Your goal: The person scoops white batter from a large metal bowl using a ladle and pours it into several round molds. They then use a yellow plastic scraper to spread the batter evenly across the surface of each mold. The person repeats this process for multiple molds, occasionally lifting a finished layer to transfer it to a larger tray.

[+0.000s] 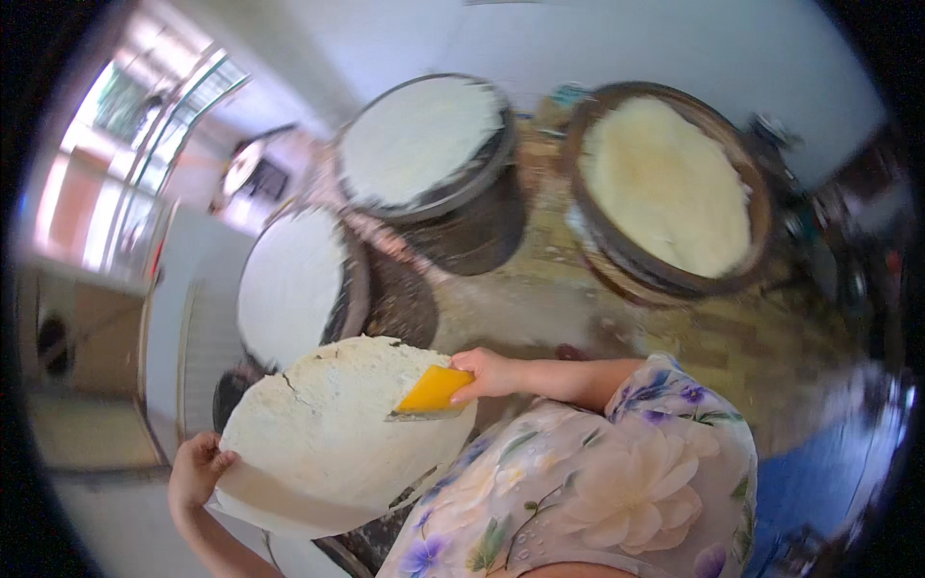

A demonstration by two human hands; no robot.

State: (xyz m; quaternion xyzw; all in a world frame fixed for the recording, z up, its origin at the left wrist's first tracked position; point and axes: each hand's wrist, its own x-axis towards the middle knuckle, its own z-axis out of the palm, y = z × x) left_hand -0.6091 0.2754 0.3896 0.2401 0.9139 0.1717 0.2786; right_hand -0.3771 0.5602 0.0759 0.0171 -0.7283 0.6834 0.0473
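Note:
A large round, thin pale flatbread (332, 429) spreads in front of me, tilted, with a small tear near its far left edge. My left hand (199, 470) pinches its left rim, thumb on top. A yellow scraper (434, 389) with a thin metal edge is gripped in my right hand (489, 374), its blade against the flatbread's upper right part. Dark surface shows past the flatbread's edges; what lies beneath is mostly hidden.
Two dark drum-like stoves with round tops, one near left (294, 284) and one farther back (419, 144), carry white sheets. At right, a brown round tray (761, 231) holds pale flatbread sheets (665, 183). A whitish cabinet (193, 318) stands at left.

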